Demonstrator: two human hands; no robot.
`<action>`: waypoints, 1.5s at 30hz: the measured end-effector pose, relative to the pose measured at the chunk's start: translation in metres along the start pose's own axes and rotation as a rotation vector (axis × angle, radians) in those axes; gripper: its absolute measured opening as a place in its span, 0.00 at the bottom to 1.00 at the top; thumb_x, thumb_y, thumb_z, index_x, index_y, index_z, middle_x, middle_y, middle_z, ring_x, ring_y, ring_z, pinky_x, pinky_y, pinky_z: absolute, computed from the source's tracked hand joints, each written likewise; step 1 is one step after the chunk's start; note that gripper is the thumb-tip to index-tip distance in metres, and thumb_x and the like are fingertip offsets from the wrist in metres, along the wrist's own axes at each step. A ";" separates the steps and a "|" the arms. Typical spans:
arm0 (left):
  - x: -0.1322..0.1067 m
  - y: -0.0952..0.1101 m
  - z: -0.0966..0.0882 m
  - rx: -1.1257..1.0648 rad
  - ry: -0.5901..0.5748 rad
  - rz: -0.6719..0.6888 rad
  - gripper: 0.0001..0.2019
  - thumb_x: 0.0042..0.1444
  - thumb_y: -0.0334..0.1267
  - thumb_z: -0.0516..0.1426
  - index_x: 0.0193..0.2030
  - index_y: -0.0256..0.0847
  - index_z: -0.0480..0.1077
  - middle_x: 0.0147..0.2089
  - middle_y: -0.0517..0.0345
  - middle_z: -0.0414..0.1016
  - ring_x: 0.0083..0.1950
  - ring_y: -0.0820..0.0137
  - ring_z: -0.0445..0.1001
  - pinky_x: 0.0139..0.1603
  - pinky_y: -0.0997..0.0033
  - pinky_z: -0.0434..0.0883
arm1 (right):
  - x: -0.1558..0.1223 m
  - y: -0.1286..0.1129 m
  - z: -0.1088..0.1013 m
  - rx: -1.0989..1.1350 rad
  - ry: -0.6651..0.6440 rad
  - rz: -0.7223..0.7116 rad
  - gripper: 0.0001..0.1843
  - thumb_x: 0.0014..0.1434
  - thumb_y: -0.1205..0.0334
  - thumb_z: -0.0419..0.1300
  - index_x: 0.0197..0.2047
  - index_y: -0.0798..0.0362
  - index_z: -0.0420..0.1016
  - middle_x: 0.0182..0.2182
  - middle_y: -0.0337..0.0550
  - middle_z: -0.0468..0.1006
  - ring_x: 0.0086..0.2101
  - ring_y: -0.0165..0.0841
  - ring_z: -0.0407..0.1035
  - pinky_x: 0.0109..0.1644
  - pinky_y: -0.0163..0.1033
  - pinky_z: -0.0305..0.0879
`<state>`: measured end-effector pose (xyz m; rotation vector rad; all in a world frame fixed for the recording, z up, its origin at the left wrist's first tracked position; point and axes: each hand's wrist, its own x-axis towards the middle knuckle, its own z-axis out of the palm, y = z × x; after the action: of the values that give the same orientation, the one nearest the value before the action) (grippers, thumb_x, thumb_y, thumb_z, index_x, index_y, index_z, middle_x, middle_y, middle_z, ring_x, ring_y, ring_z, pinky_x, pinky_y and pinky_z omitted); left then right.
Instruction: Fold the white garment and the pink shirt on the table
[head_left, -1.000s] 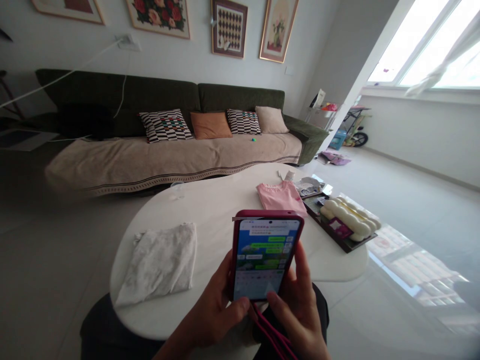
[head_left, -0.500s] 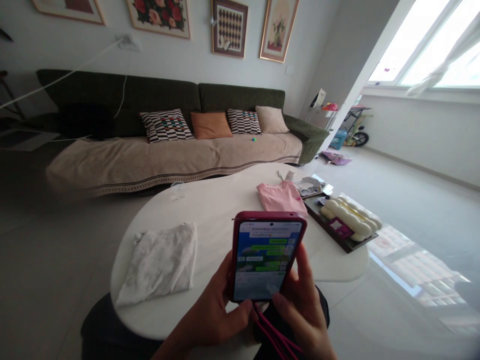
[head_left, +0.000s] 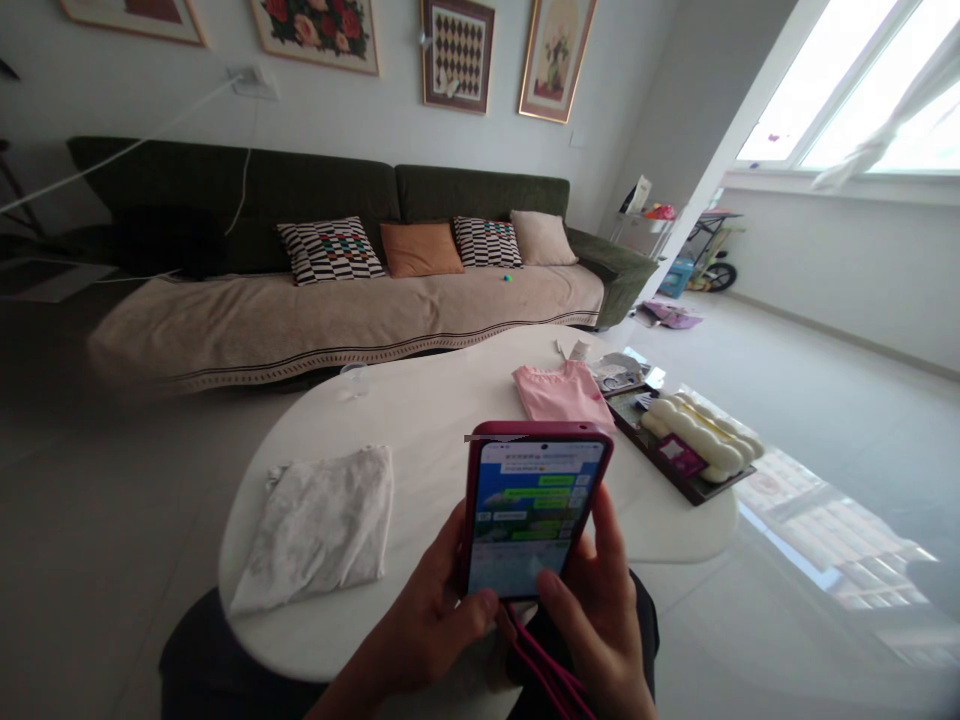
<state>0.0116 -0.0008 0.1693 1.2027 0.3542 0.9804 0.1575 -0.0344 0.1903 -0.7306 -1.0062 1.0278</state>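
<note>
A phone point(head_left: 529, 512) in a dark red case is held upright over the near edge of a white oval table point(head_left: 435, 410), its lit screen showing a chat. My left hand point(head_left: 431, 615) wraps its left side, the thumb at the screen's bottom edge. My right hand point(head_left: 600, 610) grips the right side, fingers behind the case and the thumb near the bottom. A red strap point(head_left: 544, 670) hangs from the phone between my hands.
A folded white cloth point(head_left: 322, 525) lies on the table's left, a folded pink garment point(head_left: 562, 392) further back on the right, and a dark tray with white rolls point(head_left: 697, 435) at the right edge. A small glass point(head_left: 354, 378) stands at the far edge. A green sofa point(head_left: 337, 260) lies beyond.
The keyboard on the phone's screen has gone. Both thumbs shifted slightly along the bottom of the phone; the phone stays in the same place.
</note>
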 end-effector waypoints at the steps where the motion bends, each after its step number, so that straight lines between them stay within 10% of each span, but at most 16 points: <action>1: 0.000 0.000 0.000 -0.004 -0.005 0.000 0.31 0.60 0.35 0.54 0.67 0.56 0.47 0.68 0.52 0.55 0.66 0.52 0.56 0.56 0.58 0.70 | 0.000 0.002 0.000 0.002 -0.002 -0.020 0.34 0.62 0.66 0.56 0.66 0.32 0.48 0.55 0.40 0.72 0.49 0.34 0.72 0.47 0.39 0.73; 17: 0.009 0.017 0.012 -0.053 0.042 -0.043 0.23 0.60 0.37 0.55 0.61 0.49 0.58 0.58 0.47 0.68 0.55 0.54 0.70 0.33 0.73 0.75 | -0.001 -0.004 0.000 0.066 -0.035 -0.007 0.32 0.63 0.68 0.55 0.64 0.30 0.51 0.55 0.36 0.72 0.50 0.31 0.71 0.49 0.34 0.71; 34: 0.005 0.010 0.006 -0.103 -0.021 0.006 0.26 0.60 0.36 0.54 0.64 0.54 0.55 0.63 0.50 0.64 0.60 0.52 0.65 0.36 0.70 0.76 | -0.002 -0.006 -0.002 0.056 -0.044 -0.023 0.29 0.64 0.65 0.53 0.64 0.31 0.53 0.57 0.32 0.70 0.52 0.28 0.68 0.52 0.31 0.67; 41: 0.003 0.004 0.003 -0.113 0.037 -0.018 0.26 0.60 0.42 0.53 0.65 0.52 0.54 0.64 0.53 0.62 0.64 0.54 0.60 0.57 0.55 0.67 | -0.003 -0.019 0.005 0.061 -0.071 0.048 0.32 0.63 0.62 0.56 0.64 0.27 0.50 0.58 0.32 0.69 0.53 0.32 0.68 0.50 0.36 0.70; 45: 0.004 0.006 0.004 -0.103 0.022 -0.040 0.26 0.60 0.42 0.54 0.64 0.50 0.55 0.64 0.49 0.62 0.62 0.51 0.63 0.48 0.58 0.74 | -0.004 -0.015 0.001 0.018 -0.087 0.045 0.33 0.63 0.62 0.55 0.65 0.27 0.48 0.59 0.34 0.68 0.53 0.33 0.67 0.50 0.37 0.70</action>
<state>0.0139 0.0001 0.1766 1.0880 0.3402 0.9667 0.1611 -0.0433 0.2027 -0.7011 -1.0584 1.1143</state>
